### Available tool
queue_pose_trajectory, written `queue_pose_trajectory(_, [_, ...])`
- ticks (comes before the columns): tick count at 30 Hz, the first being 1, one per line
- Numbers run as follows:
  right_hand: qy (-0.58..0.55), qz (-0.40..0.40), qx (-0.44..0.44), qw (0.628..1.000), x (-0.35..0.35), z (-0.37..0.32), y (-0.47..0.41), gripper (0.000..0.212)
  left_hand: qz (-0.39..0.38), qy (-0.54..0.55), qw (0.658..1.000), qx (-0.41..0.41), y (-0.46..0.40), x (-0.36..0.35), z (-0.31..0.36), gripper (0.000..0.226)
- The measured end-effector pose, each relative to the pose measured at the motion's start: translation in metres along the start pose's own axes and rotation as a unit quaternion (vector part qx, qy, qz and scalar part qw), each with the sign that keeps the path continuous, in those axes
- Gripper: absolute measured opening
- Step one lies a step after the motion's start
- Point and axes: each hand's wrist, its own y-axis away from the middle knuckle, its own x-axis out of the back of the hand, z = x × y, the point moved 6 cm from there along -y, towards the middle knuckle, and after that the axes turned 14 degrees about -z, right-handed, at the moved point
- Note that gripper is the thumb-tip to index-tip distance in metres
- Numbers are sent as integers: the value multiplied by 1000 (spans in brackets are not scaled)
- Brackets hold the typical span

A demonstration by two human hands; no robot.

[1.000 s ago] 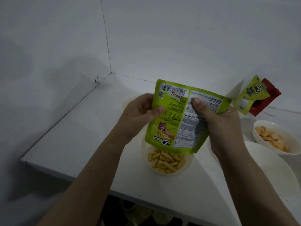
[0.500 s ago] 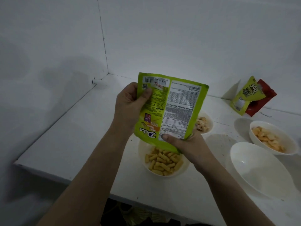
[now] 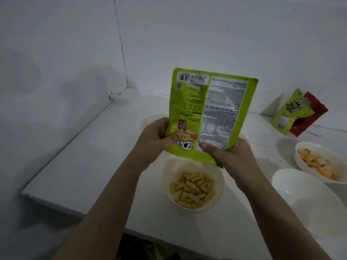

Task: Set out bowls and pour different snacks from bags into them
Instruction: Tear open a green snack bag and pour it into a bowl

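A white counter (image 3: 78,166) runs into the corner of two white walls. Behind the raised green snack bag (image 3: 210,113) a pale bowl (image 3: 150,121) peeks out on the left, mostly hidden by the bag and the left hand (image 3: 155,139). At the far right, two more packets lean against the wall: a yellow-green one (image 3: 287,113) and a red one (image 3: 311,113) tucked behind it. In front of them sits a white bowl of pale orange pieces (image 3: 319,162), and nearer the counter edge an empty white bowl (image 3: 308,199), partly cut off by the frame.

The yellow-green packet by the wall shows "360" in big figures. On the held bag, the print is upside down: a barcode and a QR square at the top, red letters reading "Thant", dense small text I can't make out, and near the bottom an inverted logo starting with "D".

The green bag stands upright, its long axis vertical, back panel toward the person, turned over with its lower end just above a white bowl of short golden sticks (image 3: 193,186). Both hands hold the bottom: the left hand's thumb and fingers pinch the lower left edge, while the right hand (image 3: 227,156) grips the lower right corner, thumb pressed on the face.
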Motion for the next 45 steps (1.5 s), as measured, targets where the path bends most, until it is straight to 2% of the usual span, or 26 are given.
queue_pose_trajectory(3, [-43, -2, -2, 999, 1, 1, 1, 23, 42, 17, 999, -20, -2, -1, 0, 18])
queue_pose_trajectory(6, [-189, -12, 5, 982, 8, 3, 4, 39, 67, 30, 997, -25, -11, -9, 0, 17])
queue_pose_trajectory(8, [-250, 10, 15, 968, 19, 5, 10, 39, 57, 36, 998, -20, -17, -23, -1, 19])
queue_pose_trajectory(11, [-238, 93, 48, 966, 49, 2, 27, 25, 34, 66, 997, -24, -31, -57, 0, 24])
queue_pose_trajectory(13, [-212, 155, 73, 962, 77, -2, 42, 17, 34, 49, 998, -30, -42, -79, 0, 22])
queue_pose_trajectory(16, [-177, 221, 90, 955, 126, -4, 69, 17, 26, 5, 999, -38, -58, -118, 3, 9])
queue_pose_trajectory(22, [-158, 298, 107, 935, 223, -4, 138, 18, 9, 34, 998, -51, -85, -226, 23, 14])
queue_pose_trajectory(31, [-147, 401, 118, 896, 367, 16, 288, 18, -102, 103, 986, -85, -89, -446, 42, 19])
queue_pose_trajectory(35, [-137, 462, 120, 868, 418, 27, 369, 17, -170, 121, 973, -93, -79, -549, 47, 21])
queue_pose_trajectory(45, [-139, 648, 124, 738, 490, 58, 559, 17, -368, 131, 919, -51, -36, -778, 36, 20])
